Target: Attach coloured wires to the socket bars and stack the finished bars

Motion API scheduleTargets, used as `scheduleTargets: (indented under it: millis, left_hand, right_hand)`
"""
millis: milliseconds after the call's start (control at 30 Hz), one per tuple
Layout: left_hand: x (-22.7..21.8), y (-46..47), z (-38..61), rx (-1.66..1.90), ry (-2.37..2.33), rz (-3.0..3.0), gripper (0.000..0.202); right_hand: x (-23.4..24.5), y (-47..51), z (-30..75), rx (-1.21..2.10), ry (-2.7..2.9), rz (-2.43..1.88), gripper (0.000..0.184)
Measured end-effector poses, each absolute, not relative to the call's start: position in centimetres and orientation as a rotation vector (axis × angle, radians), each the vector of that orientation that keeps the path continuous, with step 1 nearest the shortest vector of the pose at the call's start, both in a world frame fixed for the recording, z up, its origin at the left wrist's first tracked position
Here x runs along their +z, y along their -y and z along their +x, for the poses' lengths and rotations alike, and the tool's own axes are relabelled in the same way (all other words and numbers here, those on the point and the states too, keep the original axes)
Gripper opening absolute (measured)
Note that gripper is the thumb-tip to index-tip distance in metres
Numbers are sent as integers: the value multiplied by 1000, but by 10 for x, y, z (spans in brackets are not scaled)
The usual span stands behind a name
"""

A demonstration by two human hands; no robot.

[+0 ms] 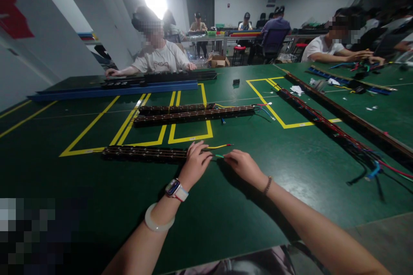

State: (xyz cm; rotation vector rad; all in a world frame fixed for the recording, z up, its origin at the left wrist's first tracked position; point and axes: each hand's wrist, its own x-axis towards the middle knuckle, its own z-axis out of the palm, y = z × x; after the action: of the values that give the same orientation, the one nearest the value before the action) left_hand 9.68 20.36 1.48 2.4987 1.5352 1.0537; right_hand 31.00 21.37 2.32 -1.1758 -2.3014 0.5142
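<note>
- Seemingly, the step in hand is working a green wire (220, 156) at the end of a black strip (145, 154): the right hand (243, 165) has thumb and fingers closed together on what looks like its tip.
- The left hand (195, 165) lies over the strip's right end, just left of that pinch; whether it clamps the strip or merely rests there, I cannot tell.
- The strip runs leftward from under the left hand, flat on the green table (200, 232).
- As I judge it, the next move calls for a steady left hand and a light, straight hold on the wire.
- A yellow wire (217, 147) with a red end lies just beyond the pinch, near enough to tangle; the left fingers also hide the strip's end.
- Beyond the grip lie two more strips (193, 114) with loose leads, then a blue channel (129, 90) and a seated co-worker (161, 58).
- Well to the right, a wire-laden strip (314, 114) slants across.
</note>
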Motion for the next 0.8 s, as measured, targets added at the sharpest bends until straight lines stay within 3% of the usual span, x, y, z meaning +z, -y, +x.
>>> scheduleTargets:
  millis: [233,800]
  left_hand:
    - [18,-202,100,956,-1548,2666,23]
    - [12,-210,97,905,-1304,2545,19]
  right_hand:
    - [25,-217,312,584,2270,-1118,13]
    - [24,-235,314,797,2365,-972,26]
